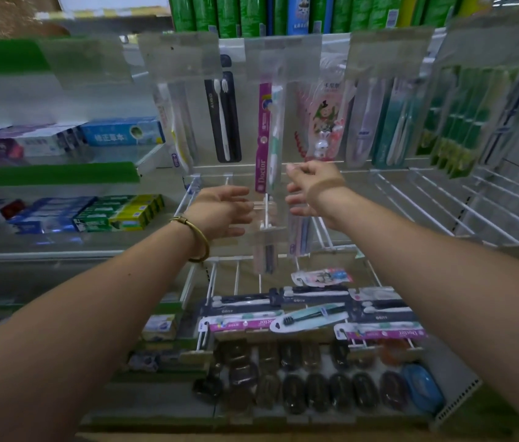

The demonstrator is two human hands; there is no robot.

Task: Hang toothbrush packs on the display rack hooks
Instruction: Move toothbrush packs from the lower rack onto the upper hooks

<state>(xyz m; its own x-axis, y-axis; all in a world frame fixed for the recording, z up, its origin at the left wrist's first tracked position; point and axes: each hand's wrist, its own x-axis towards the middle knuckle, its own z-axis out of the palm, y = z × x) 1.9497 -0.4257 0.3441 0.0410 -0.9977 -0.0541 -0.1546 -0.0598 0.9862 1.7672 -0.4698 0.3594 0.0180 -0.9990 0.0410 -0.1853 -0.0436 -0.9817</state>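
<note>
A purple and green "Doctor" toothbrush pack [267, 135] hangs from a hook at the middle of the display rack, its lower end between my two hands. My left hand [223, 212] is open at its lower left, fingers spread and holding nothing. My right hand [310, 189] is open at its lower right, also empty. Long white rack hooks [427, 205] stick out toward me. Below my hands a clear pack [266, 247] hangs on a lower hook. Several loose toothbrush packs [312, 311] lie flat further down.
Other hung packs fill the upper row: a black pack [224, 119], a pink cartoon pack [325, 122], green packs [462, 122]. Toothpaste boxes [117, 212] sit on shelves at left. Dark oval soap cases [315, 390] and a blue one [422, 387] lie at the bottom.
</note>
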